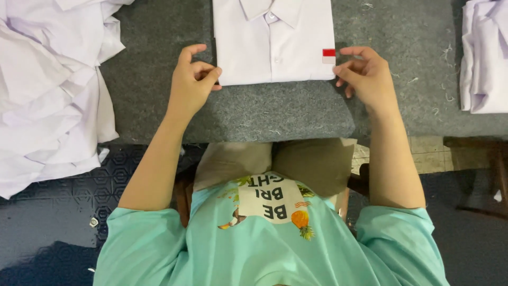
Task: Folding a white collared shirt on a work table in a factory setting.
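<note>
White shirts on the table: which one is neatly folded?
The folded shirt at centre, between the left hand and right hand, collar up with a small red-and-white patch. The left pile is crumpled; the right stack lies looser.

One head-worn camera looks steeply down, close over the grey work table (159, 79); the wearer's own torso fills the bottom.

Grey felt-covered table (275, 114), loose threads scattered. Folded white shirt (275, 39) lies at far centre. Heap of white shirts (50, 90) on left; smaller white stack (484, 55) at right edge.
</note>
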